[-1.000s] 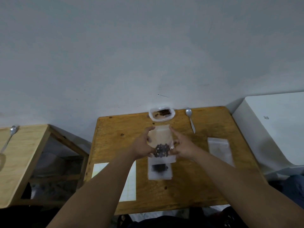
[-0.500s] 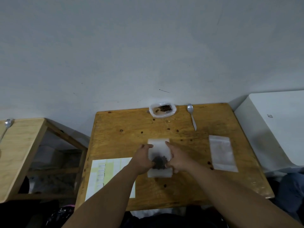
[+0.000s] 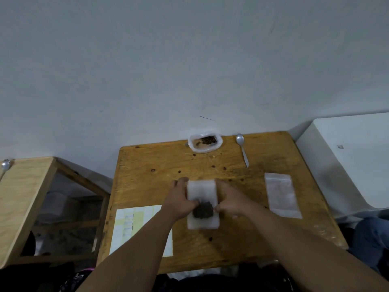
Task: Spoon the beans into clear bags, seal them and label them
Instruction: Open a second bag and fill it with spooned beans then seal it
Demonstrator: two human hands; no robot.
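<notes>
The filled bag (image 3: 202, 192) lies mid-tabletop (image 3: 157, 161), its beans (image 3: 203, 210) heaped toward the near end. The left hand (image 3: 179, 202) and right hand (image 3: 230, 202) grip its side edges, forearms converging from the near edge. Sealing seems in hand; next, its far mouth likely needs pressing shut.

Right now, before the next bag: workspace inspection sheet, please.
Surface: yellow-brown wooden table.
Job's things: clear plastic bag of dark beans at centre; white plastic-lined container of beans and silver metal spoon at far edge; empty clear plastic bags right; white-and-yellow label sheet left.
Clutter: small brown spots, maybe stray beans.
Hands: left hand and right hand grip the bean bag's sides.
Cables: nothing seen.
Surroundings: grey wall; second pale wooden table left, bearing another spoon; white box right.
</notes>
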